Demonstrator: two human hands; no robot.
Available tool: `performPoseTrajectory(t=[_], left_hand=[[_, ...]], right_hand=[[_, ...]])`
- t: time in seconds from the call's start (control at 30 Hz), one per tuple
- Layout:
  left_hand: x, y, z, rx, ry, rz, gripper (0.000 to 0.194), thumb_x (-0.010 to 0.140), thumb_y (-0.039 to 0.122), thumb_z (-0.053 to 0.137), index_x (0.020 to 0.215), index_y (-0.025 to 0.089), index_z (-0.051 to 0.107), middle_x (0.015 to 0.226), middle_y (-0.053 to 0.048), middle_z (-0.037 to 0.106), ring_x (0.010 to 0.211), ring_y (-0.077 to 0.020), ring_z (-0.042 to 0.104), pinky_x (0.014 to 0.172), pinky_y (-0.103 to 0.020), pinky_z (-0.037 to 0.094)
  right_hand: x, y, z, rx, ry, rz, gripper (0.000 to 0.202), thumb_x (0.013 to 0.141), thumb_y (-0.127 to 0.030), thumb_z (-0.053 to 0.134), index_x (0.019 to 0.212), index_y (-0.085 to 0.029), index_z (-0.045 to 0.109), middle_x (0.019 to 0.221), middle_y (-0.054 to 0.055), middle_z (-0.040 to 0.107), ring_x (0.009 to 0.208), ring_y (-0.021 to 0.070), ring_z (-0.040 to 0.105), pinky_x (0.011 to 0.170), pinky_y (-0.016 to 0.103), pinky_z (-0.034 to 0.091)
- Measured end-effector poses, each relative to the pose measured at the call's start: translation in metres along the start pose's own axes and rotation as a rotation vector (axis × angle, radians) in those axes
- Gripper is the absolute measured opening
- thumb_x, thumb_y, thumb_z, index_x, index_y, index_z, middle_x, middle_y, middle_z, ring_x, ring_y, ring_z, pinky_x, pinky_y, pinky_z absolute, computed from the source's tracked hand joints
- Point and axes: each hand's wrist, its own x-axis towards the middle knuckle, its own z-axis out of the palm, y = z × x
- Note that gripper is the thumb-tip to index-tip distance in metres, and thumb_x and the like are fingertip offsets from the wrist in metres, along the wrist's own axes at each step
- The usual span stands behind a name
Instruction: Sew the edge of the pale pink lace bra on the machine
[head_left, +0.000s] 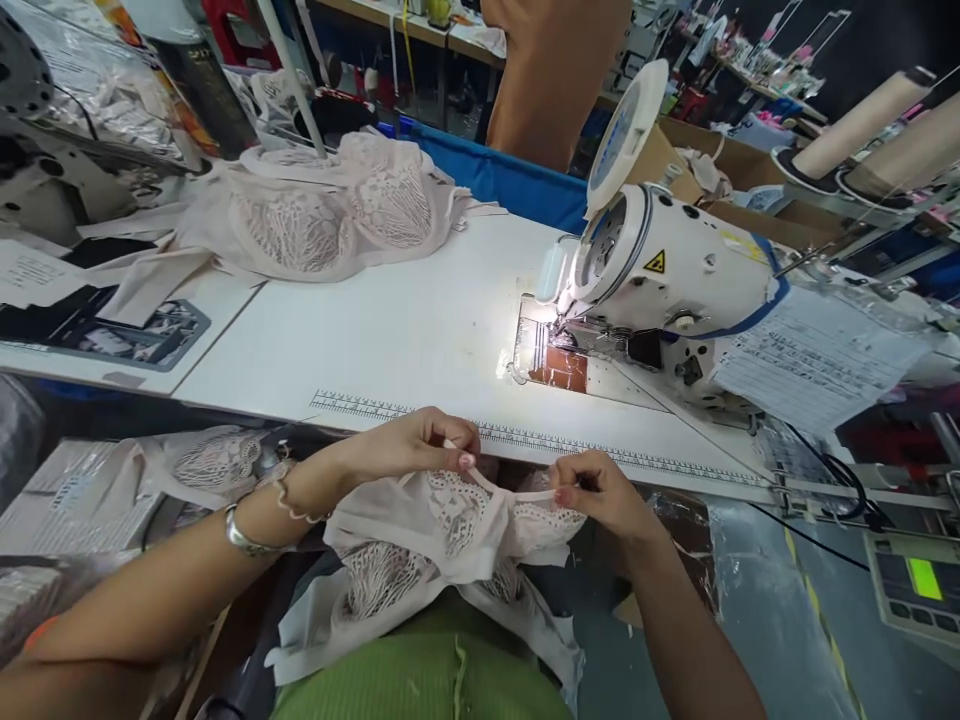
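Note:
My left hand (439, 442) pinches the upper edge of a pale pink lace bra (469, 530) between thumb and fingers. To its right, my right hand (589, 490) pinches the edge of the other cup. The bra hangs between both hands over my lap, in front of the table's front edge. More pale lace fabric (382, 580) lies on my lap beneath it. The sewing machine (637, 260) stands beyond my right hand, its lamp lighting the needle area (559, 335).
On the white table (375, 330) lie a pile of lace bras (322, 210) at the back left and a printed ruler strip (540, 440) along the front. A tray of scraps (150, 335) sits far left. Thread cones (862, 125) stand at the right. A person (551, 80) is behind the table.

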Motion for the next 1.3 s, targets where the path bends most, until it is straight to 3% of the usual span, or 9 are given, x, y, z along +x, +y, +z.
performPoseTrajectory(t=[0.13, 0.27, 0.6, 0.97, 1.17, 1.3], left_hand=[[0.001, -0.019, 0.012, -0.260, 0.149, 0.002, 0.066, 0.079, 0.060, 0.079, 0.053, 0.020, 0.032, 0.057, 0.006, 0.030, 0.055, -0.0097, 0.031, 0.051, -0.023, 0.032], [0.007, -0.023, 0.022, -0.321, 0.145, 0.030, 0.073, 0.075, 0.064, 0.082, 0.051, 0.020, 0.030, 0.053, 0.007, 0.023, 0.050, -0.0070, 0.020, 0.046, -0.023, 0.018], [0.003, -0.019, 0.028, -0.440, 0.105, 0.021, 0.072, 0.076, 0.059, 0.084, 0.052, 0.019, 0.029, 0.050, 0.007, 0.024, 0.047, -0.0053, 0.018, 0.045, -0.023, 0.013], [0.007, -0.020, 0.026, -0.455, 0.063, 0.033, 0.071, 0.077, 0.060, 0.083, 0.052, 0.019, 0.031, 0.050, 0.008, 0.025, 0.046, -0.0054, 0.021, 0.045, -0.023, 0.016], [0.005, -0.021, 0.026, -0.434, 0.068, 0.038, 0.070, 0.077, 0.062, 0.082, 0.052, 0.019, 0.032, 0.050, 0.008, 0.025, 0.046, -0.0058, 0.020, 0.044, -0.023, 0.015], [0.006, -0.019, 0.024, -0.385, 0.047, 0.090, 0.069, 0.082, 0.061, 0.078, 0.053, 0.019, 0.031, 0.051, 0.008, 0.024, 0.047, -0.0063, 0.020, 0.046, -0.023, 0.016]], right_hand=[[0.000, 0.017, 0.010, 0.254, 0.080, 0.042, 0.061, 0.079, -0.067, 0.079, 0.055, -0.021, 0.048, 0.050, -0.004, 0.044, 0.045, 0.0093, 0.031, 0.046, 0.025, 0.022], [0.000, 0.023, 0.011, 0.365, 0.011, 0.063, 0.063, 0.073, -0.073, 0.080, 0.052, -0.023, 0.047, 0.043, -0.006, 0.039, 0.039, 0.0086, 0.025, 0.043, 0.026, 0.025], [-0.003, 0.018, 0.009, 0.422, -0.009, 0.048, 0.061, 0.075, -0.067, 0.083, 0.053, -0.021, 0.049, 0.047, -0.001, 0.049, 0.042, 0.0093, 0.034, 0.044, 0.025, 0.026], [-0.008, 0.020, 0.009, 0.513, -0.025, -0.008, 0.054, 0.082, -0.058, 0.082, 0.056, -0.021, 0.053, 0.046, -0.005, 0.044, 0.039, 0.0078, 0.028, 0.043, 0.024, 0.022], [-0.007, 0.022, 0.007, 0.415, -0.036, 0.014, 0.060, 0.077, -0.066, 0.082, 0.054, -0.021, 0.050, 0.046, -0.004, 0.045, 0.039, 0.0081, 0.030, 0.043, 0.024, 0.024], [-0.006, 0.017, 0.002, 0.353, -0.079, -0.056, 0.061, 0.081, -0.069, 0.078, 0.057, -0.021, 0.050, 0.047, -0.006, 0.043, 0.040, 0.0072, 0.028, 0.042, 0.024, 0.023]])
